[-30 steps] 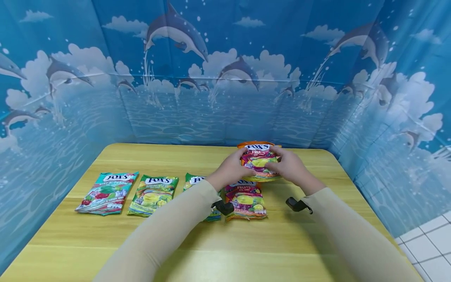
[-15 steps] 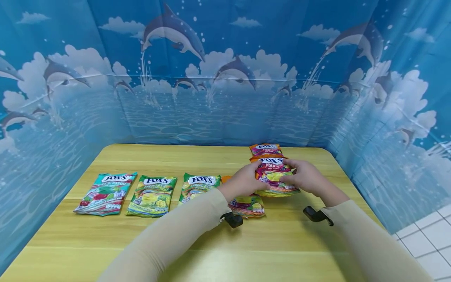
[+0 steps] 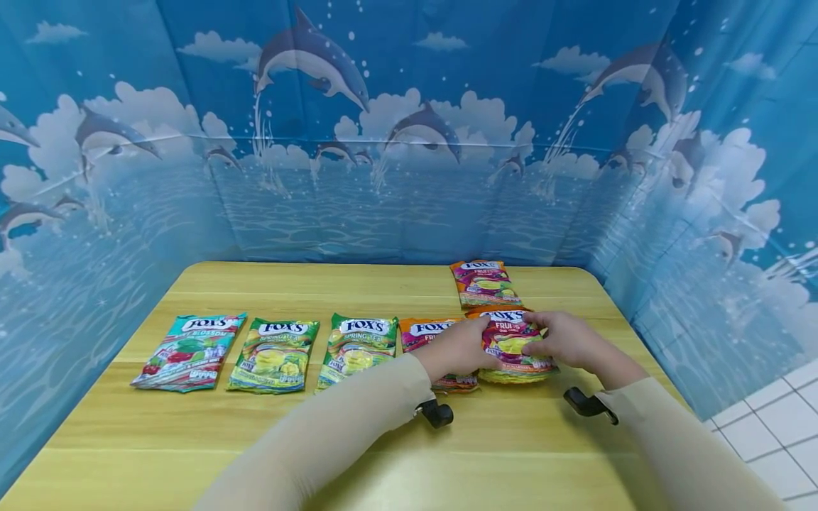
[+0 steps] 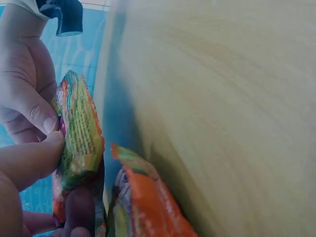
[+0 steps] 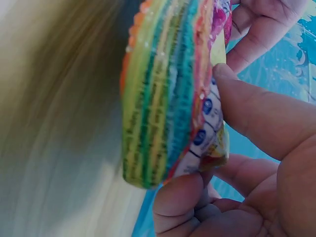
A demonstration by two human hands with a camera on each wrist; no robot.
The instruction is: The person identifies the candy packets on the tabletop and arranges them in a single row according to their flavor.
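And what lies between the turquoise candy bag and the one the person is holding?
The head view shows a green bag, another green bag, then a purple-and-orange bag partly hidden by the left hand.

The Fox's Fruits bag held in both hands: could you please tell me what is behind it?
Behind the held bag, another Fox's Fruits bag lies on the table, with the dolphin-print curtain beyond. What the held bag covers cannot be seen.

The left sleeve (image 3: 339, 433) and right sleeve (image 3: 690, 443) are plain pale beige, lightly creased, each with a hooked black fitting (image 3: 438, 414) at its cuff (image 3: 415, 378), and the left hand (image 3: 459, 349) and right hand (image 3: 578, 345) are bare.
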